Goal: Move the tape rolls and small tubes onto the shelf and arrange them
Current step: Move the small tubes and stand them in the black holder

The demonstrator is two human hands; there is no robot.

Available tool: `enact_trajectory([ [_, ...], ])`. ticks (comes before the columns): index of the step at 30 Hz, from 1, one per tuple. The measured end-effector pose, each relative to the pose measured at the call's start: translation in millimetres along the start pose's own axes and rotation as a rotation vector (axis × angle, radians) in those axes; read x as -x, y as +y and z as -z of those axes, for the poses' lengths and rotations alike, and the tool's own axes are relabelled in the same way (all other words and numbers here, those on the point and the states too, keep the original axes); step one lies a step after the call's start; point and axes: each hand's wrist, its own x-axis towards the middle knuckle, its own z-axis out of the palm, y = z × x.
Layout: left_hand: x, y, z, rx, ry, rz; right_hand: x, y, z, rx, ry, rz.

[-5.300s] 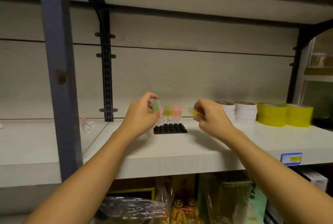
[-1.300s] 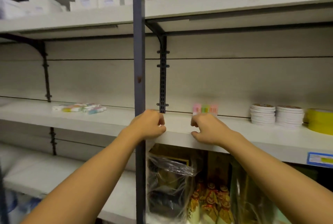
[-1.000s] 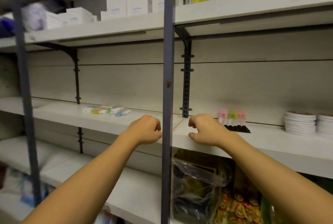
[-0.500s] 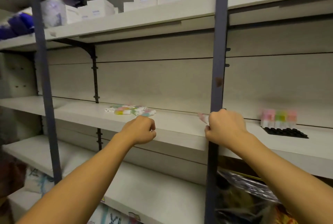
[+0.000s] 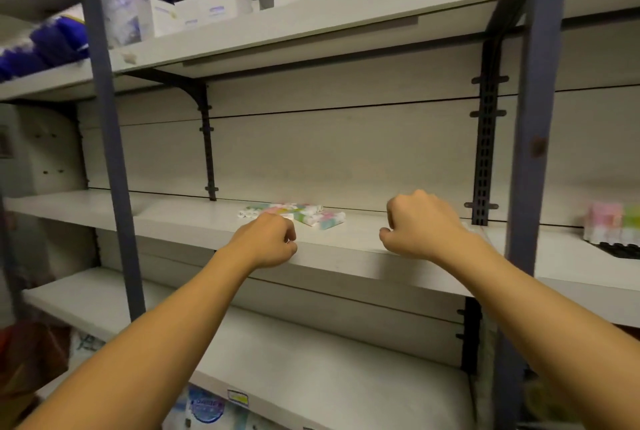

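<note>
Fingers of both our left hand (image 5: 266, 242) and right hand (image 5: 420, 228) are curling inward, empty, hovering over the shelf (image 5: 346, 253); small tubes (image 5: 304, 215) are lying piled behind, others standing in a black rack (image 5: 623, 249) at right

Blurred upright tubes (image 5: 620, 223) cut off at right edge.

shop stockroom | metal shelving (image 5: 346, 249) | stacked white boxes (image 5: 221, 4)
</note>
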Motion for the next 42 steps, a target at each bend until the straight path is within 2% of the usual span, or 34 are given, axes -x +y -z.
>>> enact_trajectory([
  [8, -26.4, -65.3, -15.7, 0.065, 0.031, 0.024, -62.2, -36.2, -44.4, -0.071, -0.017, 0.03],
  [21, -125.6, -173.0, -26.1, 0.092, 0.094, 0.064, -192.2, -100.6, -108.8, -0.099, -0.022, 0.07],
  [31, -178.3, -233.4, -45.2, 0.158, 0.127, 0.106, -247.5, -137.9, -137.9, -0.105, -0.045, 0.043],
  [38, -228.5, -258.5, -60.6, 0.262, 0.029, 0.113, -267.7, -167.6, -143.4, -0.061, -0.037, -0.046],
  [42, -247.3, -268.9, -64.0, 0.211, -0.06, 0.093, -273.8, -184.7, -151.0, -0.059, -0.034, -0.116],
])
